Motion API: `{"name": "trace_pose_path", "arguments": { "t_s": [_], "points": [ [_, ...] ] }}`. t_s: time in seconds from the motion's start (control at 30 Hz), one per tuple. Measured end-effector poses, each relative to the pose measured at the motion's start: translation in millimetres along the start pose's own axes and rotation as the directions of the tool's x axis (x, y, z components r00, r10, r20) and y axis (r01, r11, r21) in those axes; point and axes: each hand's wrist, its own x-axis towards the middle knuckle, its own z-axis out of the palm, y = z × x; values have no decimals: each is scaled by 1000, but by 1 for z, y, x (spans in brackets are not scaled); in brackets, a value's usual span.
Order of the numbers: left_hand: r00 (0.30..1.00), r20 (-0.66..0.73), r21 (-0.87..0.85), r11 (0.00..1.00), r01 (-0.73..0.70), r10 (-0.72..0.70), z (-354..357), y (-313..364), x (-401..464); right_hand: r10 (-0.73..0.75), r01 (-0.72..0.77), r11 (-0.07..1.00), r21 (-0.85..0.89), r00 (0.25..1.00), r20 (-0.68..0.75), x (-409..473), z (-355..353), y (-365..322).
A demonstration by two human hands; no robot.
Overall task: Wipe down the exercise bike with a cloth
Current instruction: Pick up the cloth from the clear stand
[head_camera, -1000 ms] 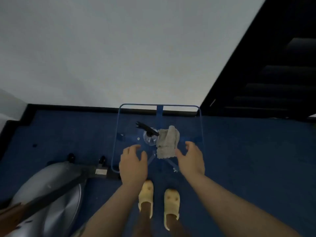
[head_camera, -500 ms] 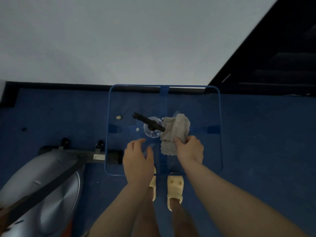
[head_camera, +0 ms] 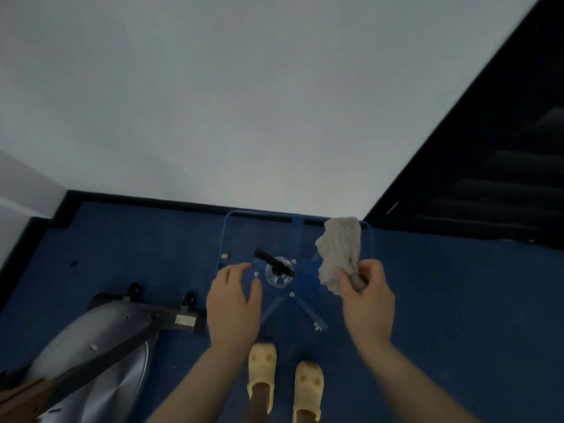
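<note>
1. The fingers [head_camera: 351, 282] of the right hand [head_camera: 366, 297] are clenched around the lower end of a crumpled grey cloth [head_camera: 340, 251], which stands up out of the grip.
2. The fingers [head_camera: 235, 273] of the left hand [head_camera: 233, 303] are released and spread, palm down, holding nothing.
3. The clear tabletop [head_camera: 241, 227], blue-edged, is the landmark: the cloth is raised above its right side, near the far right corner, and the left hand hovers over its near left part.
4. At the tabletop's centre a black lever [head_camera: 273, 261] shows through the clear top, beside a round hub [head_camera: 279, 277].
5. The exercise bike [head_camera: 91, 355] lies left of the tabletop, low in view, its silver housing and dark frame bar apart from both hands.
6. Two pale yellow slippers [head_camera: 262, 370] stand on the blue floor just nearer than the tabletop.
</note>
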Motion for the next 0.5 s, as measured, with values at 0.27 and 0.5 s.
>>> {"name": "trace_pose_path", "arguments": {
  "t_s": [0.27,0.5],
  "points": [
    [972,-204,22,993,-113,115,-97,38,-53,-331,315,940,128,933,138,-55,-35,-88],
    [900,-432,48,998,-43,59,-165,15,-127,-536,475,843,254,786,309,-127,-4,-122]
  ]
}}
